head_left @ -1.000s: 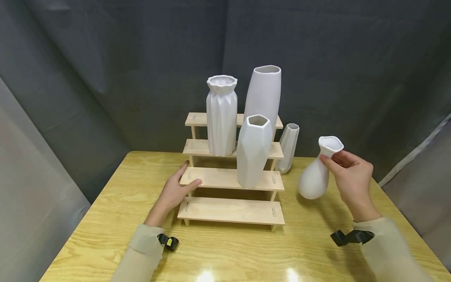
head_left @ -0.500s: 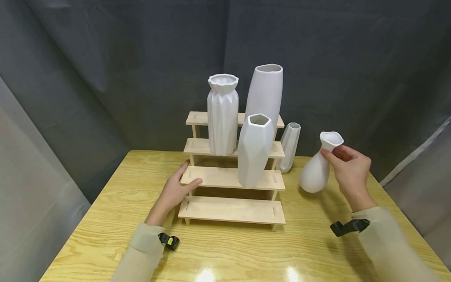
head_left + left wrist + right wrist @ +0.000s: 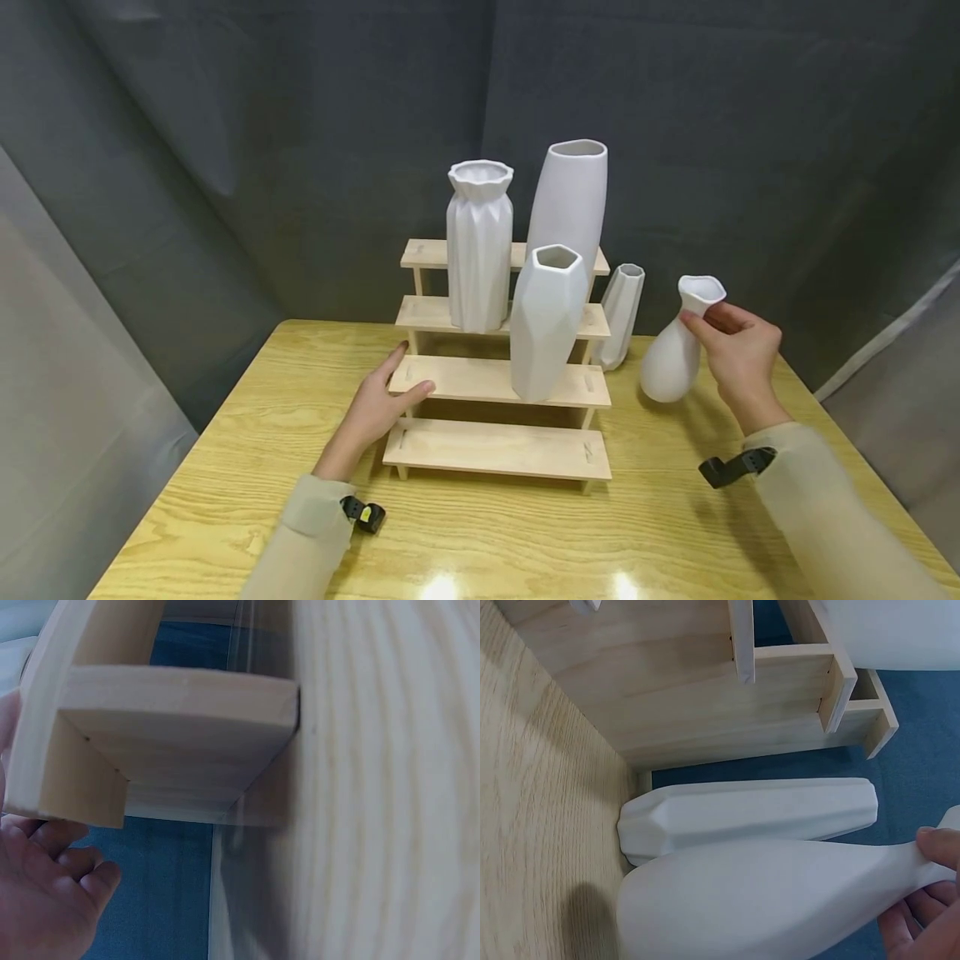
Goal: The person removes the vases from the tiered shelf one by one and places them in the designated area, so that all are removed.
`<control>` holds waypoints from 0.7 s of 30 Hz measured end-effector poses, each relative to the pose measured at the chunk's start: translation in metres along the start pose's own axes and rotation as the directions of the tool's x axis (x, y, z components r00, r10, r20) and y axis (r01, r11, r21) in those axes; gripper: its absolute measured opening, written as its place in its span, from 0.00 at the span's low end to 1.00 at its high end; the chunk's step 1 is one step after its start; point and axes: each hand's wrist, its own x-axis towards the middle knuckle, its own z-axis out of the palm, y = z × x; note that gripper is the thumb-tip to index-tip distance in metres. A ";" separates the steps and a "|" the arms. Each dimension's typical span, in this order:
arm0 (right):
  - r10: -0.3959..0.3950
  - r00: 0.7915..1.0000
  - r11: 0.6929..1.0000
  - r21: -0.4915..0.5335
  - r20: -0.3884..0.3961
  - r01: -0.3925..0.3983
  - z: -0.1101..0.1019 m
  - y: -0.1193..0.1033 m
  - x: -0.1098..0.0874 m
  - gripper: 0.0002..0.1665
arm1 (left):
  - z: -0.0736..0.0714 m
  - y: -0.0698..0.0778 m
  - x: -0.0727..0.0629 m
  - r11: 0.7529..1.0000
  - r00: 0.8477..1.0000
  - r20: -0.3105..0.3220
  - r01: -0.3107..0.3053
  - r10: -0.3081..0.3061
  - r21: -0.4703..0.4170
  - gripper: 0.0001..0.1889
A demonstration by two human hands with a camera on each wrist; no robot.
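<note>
In the head view, my right hand (image 3: 742,350) pinches the narrow neck of a white bulb-shaped vase (image 3: 670,365) with a wavy rim, right of the stepped wooden display stand (image 3: 495,446). The vase leans; I cannot tell whether its base touches the table. My left hand (image 3: 375,404) holds the stand's left end at the second tier from the bottom, thumb on the board. The left wrist view shows fingers (image 3: 64,847) curled by the stand's end. Behind the held vase, the right wrist view shows a slim faceted vase (image 3: 757,814).
On the stand are a pleated vase (image 3: 480,258), a tall smooth vase (image 3: 570,196) and a faceted vase (image 3: 547,333) with a pentagonal mouth. The slim vase stands on the wooden table (image 3: 247,417) just right of the stand. Dark curtains (image 3: 337,150) hang behind.
My right hand has moved the bulb-shaped vase a little farther back and slightly toward the stand. The left hand keeps its place on the stand. The whole head view has shifted slightly.
</note>
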 end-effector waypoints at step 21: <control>0.050 0.999 0.998 -0.025 0.001 -0.050 0.018 0.015 0.029 0.35 | -0.001 0.000 -0.001 1.000 1.000 0.009 -0.001 0.001 -0.008 0.52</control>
